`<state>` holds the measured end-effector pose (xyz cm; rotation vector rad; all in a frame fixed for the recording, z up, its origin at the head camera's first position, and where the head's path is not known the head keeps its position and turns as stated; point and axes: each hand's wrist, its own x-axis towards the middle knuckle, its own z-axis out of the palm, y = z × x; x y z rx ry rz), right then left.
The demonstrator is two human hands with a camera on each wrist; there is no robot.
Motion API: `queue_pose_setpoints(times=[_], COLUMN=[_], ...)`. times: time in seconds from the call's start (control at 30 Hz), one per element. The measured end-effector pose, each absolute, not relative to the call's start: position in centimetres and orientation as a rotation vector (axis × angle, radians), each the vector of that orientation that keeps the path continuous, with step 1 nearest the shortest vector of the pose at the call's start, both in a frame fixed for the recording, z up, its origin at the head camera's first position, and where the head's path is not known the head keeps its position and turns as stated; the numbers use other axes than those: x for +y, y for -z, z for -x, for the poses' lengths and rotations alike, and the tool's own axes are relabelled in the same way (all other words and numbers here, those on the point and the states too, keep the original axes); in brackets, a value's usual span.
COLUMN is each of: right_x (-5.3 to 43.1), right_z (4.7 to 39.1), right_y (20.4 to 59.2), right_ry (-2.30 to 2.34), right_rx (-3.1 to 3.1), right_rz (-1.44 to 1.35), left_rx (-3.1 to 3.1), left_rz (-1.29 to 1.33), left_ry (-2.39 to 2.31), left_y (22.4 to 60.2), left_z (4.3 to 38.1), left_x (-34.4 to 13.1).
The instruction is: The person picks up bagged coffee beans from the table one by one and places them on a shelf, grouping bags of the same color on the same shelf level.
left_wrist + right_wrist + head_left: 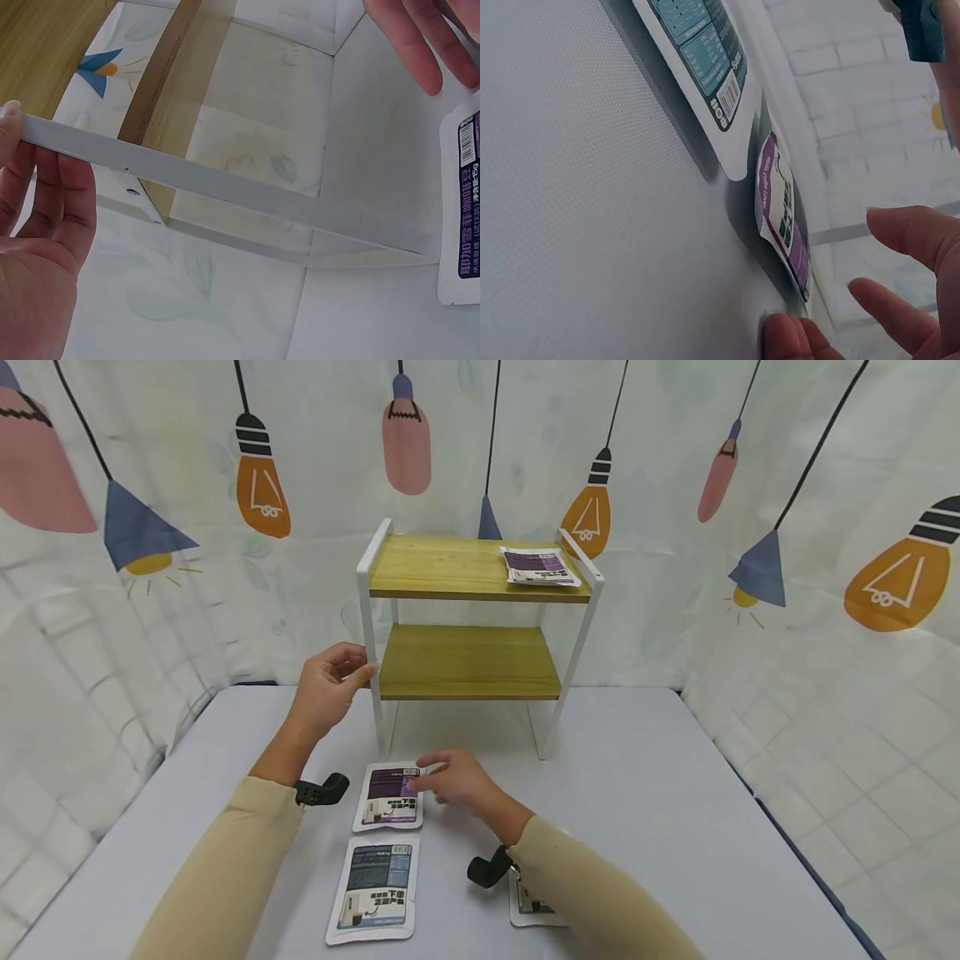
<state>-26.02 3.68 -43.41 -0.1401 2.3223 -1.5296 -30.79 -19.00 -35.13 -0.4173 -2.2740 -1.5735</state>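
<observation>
My left hand (326, 689) grips the left front post of a two-tier shelf (468, 664), with white legs and wooden boards. In the left wrist view the thumb lies on one side of the white post (225, 187) and the fingers curl behind it. My right hand (461, 781) is over the right edge of a purple-labelled pouch (386, 814) on the table, its thumb and fingers apart in the right wrist view. Nearer me lies a blue-labelled pouch (372, 897). Another pouch (527, 910) is partly hidden under my right forearm.
A few purple-labelled pouches (542, 567) lie stacked at the right end of the shelf's top board. The shelf stands towards the back of the white table (652, 843). Behind it hangs a curtain (322, 577) printed with lamps.
</observation>
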Motion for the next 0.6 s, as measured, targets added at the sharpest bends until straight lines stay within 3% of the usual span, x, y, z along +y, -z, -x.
queue_pose_setpoints(times=[0.6], right_x=[1.1], right_z=[26.0], right_y=[44.4], right_ry=[1.301], right_rx=[2.566], right_rz=[0.139], left_rx=[-2.220], left_rz=[0.473], left_ry=[1.602], left_y=[35.3], left_z=[31.0], left_x=[-19.0])
